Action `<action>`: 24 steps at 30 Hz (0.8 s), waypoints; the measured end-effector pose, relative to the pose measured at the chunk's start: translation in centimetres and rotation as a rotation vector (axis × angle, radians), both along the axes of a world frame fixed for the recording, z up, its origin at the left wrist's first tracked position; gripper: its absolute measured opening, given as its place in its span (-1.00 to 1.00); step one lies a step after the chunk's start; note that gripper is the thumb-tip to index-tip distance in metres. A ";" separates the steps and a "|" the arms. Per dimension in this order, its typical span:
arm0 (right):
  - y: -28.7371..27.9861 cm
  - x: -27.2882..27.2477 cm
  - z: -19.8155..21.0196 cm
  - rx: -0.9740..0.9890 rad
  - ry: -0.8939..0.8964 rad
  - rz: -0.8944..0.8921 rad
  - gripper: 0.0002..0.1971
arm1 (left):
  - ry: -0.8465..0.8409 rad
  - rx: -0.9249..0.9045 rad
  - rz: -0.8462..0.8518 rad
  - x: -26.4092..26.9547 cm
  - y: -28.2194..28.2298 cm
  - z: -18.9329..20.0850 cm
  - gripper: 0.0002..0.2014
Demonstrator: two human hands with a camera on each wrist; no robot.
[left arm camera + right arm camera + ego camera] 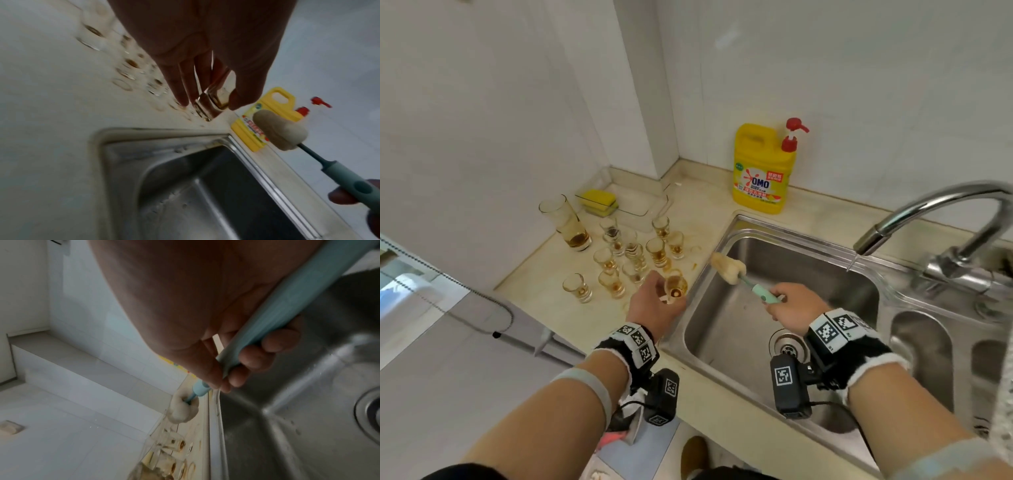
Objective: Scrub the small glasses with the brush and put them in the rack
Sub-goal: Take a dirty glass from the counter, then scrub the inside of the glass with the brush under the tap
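Left hand [654,301] grips one small glass [676,286] at the sink [726,240] edge, fingers round it. Right hand [792,306] grips the brush [736,272] over the sink, sponge head near the glass. Scrub abt to start, I'd say: next, head into glass mouth.

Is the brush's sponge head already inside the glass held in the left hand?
No, the sponge head is in the air beside the held glass, apart from it.

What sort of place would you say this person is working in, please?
Most likely a home kitchen. A stainless steel sink with a faucet is set into a countertop, a yellow dish soap bottle stands by the tiled wall, and dirty small glasses wait beside it.
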State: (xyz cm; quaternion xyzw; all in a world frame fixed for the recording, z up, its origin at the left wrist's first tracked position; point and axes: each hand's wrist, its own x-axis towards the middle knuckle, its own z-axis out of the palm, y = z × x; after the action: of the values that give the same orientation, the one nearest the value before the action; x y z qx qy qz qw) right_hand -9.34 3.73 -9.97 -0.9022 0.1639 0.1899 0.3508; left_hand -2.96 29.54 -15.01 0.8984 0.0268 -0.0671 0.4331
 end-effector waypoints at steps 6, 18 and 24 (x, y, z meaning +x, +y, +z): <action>-8.2 -3.4 2.0 -0.215 -0.001 0.061 -0.84 | 0.044 -0.102 -0.198 0.4 -9.9 0.6 -0.73; -17.9 -8.3 4.1 -0.397 0.054 -0.036 -0.73 | 0.678 -0.691 -0.419 2.4 -22.7 -2.8 -0.64; -19.3 -8.7 3.1 -0.400 0.066 -0.140 -0.77 | 0.927 -0.862 -0.263 3.6 -26.1 -2.5 -0.62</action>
State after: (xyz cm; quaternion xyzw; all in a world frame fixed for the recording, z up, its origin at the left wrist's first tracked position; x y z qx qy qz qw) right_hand -18.03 -15.52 -6.82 -0.9336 0.2718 0.1582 0.1716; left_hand 0.59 3.46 -17.51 0.5174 0.0715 -0.5054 0.6869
